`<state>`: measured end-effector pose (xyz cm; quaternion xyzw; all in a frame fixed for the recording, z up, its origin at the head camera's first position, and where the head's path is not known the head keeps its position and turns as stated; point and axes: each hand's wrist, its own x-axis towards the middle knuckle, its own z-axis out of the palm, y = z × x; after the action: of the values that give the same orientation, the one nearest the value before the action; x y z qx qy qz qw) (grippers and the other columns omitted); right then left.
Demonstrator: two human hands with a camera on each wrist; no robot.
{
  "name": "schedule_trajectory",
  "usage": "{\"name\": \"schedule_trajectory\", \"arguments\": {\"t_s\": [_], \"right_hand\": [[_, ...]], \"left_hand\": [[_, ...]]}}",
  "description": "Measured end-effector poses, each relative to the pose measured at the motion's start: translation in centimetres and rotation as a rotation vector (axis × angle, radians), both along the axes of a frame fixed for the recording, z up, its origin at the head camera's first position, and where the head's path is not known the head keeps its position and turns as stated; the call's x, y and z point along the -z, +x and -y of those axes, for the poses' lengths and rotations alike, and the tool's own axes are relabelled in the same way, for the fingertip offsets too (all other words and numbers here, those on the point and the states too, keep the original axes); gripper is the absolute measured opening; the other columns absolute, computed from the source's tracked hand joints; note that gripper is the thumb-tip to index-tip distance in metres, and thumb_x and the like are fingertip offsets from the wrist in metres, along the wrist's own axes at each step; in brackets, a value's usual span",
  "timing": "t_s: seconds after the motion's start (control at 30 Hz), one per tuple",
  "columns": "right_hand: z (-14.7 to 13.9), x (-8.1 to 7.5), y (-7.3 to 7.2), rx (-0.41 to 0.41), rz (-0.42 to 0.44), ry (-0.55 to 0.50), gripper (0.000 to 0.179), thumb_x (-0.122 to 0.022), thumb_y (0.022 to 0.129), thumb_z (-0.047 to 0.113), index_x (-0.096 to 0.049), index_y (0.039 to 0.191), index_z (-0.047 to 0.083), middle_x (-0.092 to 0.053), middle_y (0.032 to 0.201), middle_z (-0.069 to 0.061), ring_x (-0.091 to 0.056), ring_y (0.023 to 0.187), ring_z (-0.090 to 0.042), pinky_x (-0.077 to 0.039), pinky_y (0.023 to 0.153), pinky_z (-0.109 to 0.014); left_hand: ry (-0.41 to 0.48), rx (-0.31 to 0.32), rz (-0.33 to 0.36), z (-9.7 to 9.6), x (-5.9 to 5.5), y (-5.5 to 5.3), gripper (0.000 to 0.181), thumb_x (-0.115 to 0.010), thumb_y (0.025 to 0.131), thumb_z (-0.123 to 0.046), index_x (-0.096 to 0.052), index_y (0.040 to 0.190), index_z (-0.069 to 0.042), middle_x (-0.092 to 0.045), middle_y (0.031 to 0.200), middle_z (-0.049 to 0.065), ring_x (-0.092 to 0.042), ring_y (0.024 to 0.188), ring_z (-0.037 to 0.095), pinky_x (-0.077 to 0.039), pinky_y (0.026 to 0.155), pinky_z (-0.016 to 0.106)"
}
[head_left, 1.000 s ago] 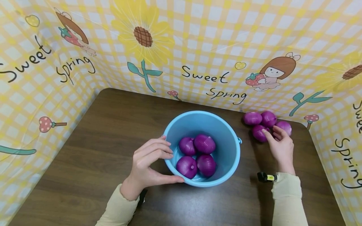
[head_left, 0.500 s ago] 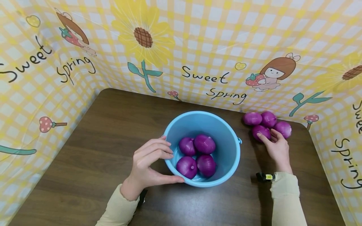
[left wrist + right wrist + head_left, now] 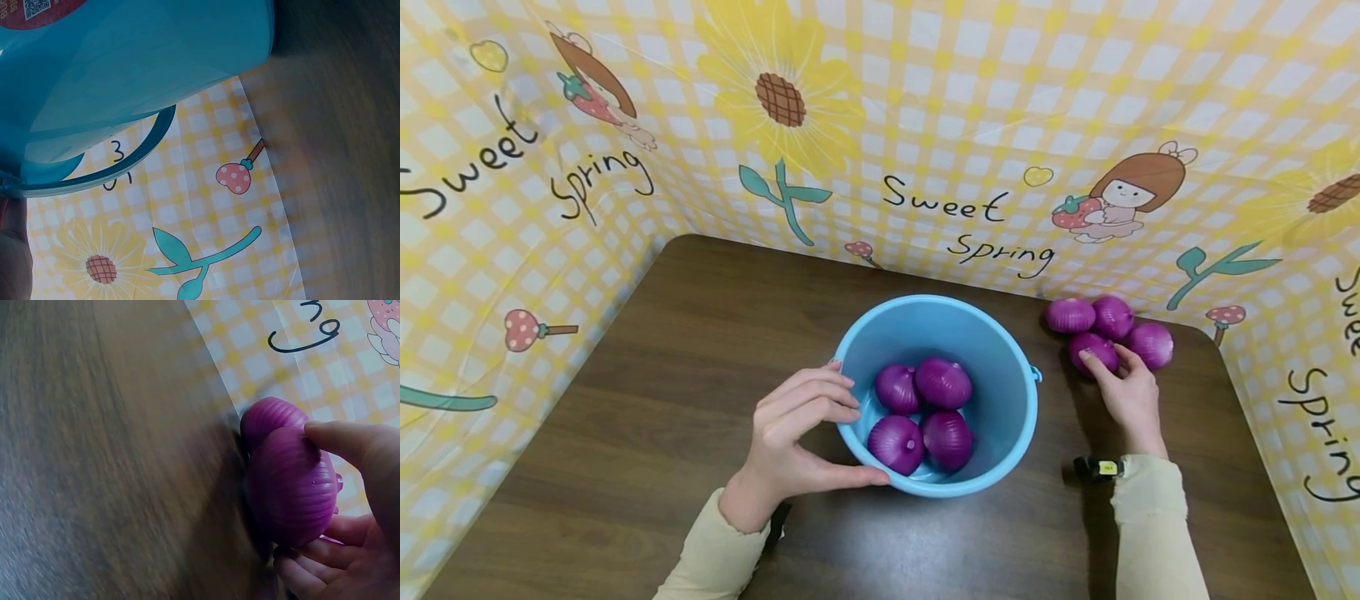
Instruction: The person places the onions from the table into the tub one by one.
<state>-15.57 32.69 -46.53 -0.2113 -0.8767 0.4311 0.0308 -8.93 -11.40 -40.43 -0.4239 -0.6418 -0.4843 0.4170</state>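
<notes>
My left hand (image 3: pixel 797 433) holds the near left rim of a light blue bucket (image 3: pixel 1011 400), thumb along the front and fingers spread at the left side. Inside the bucket lie several purple onions (image 3: pixel 943 382). At the back right, my right hand (image 3: pixel 1131 400) grips another purple onion (image 3: pixel 1092 353) between thumb and fingers. In the right wrist view the thumb presses the top of that onion (image 3: pixel 290 487) and the fingers reach under its lower end. The left wrist view shows the bucket's side (image 3: pixel 144 69) and its hanging handle (image 3: pixel 106 178), with little of the hand visible.
More purple onions (image 3: pixel 1071 315) sit close together beside the gripped one, near the table's back right corner. The dark wooden table (image 3: pixel 722 333) is bounded by a yellow checked cloth wall (image 3: pixel 820 200) at the back and sides.
My right hand has shifted left from between the onions and settled around the front one, its thumb and fingers now on either side. The left hand and the bucket stay in place.
</notes>
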Motion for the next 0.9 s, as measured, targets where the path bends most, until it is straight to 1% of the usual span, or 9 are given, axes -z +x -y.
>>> {"name": "schedule_trajectory", "arguments": {"t_s": [0.13, 0.43, 0.77, 0.9], "right_hand": [[0.04, 0.25, -0.11, 0.002, 0.008, 0.004, 0.090, -0.068, 0.094, 0.054, -0.033, 0.157, 0.000, -0.042, 0.151, -0.029, -0.044, 0.139, -0.038, -0.036, 0.116, -0.050], [0.02, 0.73, -0.12, 0.025, -0.003, -0.016, 0.091, -0.070, 0.092, 0.055, -0.034, 0.157, 0.002, -0.043, 0.151, -0.027, -0.045, 0.137, -0.037, -0.038, 0.114, -0.052], [0.15, 0.53, 0.05, 0.041, -0.018, -0.017, 0.090, -0.072, 0.091, 0.053, -0.036, 0.157, 0.004, -0.045, 0.151, -0.025, -0.047, 0.136, -0.036, -0.040, 0.112, -0.052], [0.18, 0.26, 0.16, 0.043, -0.012, -0.027, 0.091, -0.073, 0.091, 0.054, -0.034, 0.158, 0.006, -0.043, 0.152, -0.024, -0.046, 0.137, -0.036, -0.040, 0.113, -0.052]], "left_hand": [[0.001, 0.000, -0.003, 0.00, 0.04, -0.02, 0.058, -0.095, 0.065, -0.051, -0.070, 0.080, -0.001, -0.070, 0.080, 0.012, -0.067, 0.081, 0.032, -0.056, 0.095, 0.053], [0.001, 0.001, 0.002, 0.02, 0.08, -0.02, 0.059, -0.096, 0.065, -0.051, -0.069, 0.079, 0.000, -0.070, 0.081, 0.012, -0.067, 0.081, 0.032, -0.056, 0.095, 0.053], [0.000, 0.000, -0.001, -0.03, 0.01, 0.00, 0.058, -0.095, 0.066, -0.051, -0.070, 0.080, -0.001, -0.070, 0.082, 0.011, -0.067, 0.081, 0.032, -0.056, 0.094, 0.053], [0.002, -0.001, -0.005, -0.04, -0.03, -0.01, 0.058, -0.095, 0.066, -0.050, -0.070, 0.080, 0.000, -0.070, 0.081, 0.012, -0.067, 0.081, 0.032, -0.056, 0.094, 0.053]]}}
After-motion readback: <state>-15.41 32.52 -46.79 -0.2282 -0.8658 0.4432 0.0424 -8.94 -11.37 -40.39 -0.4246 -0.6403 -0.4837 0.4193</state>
